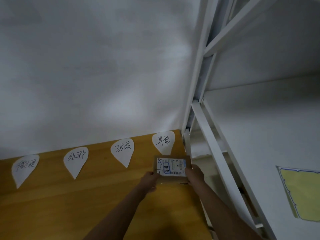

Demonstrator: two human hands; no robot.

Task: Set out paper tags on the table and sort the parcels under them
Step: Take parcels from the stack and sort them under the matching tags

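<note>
Several white teardrop paper tags with handwritten characters lie in a row along the far edge of the wooden table: one at the far left, the second, the third and the rightmost. A flat brown cardboard parcel with a white shipping label sits just below the rightmost tag. My left hand grips the parcel's left edge. The right edge is gripped by my right hand.
A white wall rises behind the table. A white metal shelving frame stands against the table's right end. A yellow sheet with a blue border hangs on a white panel at the right.
</note>
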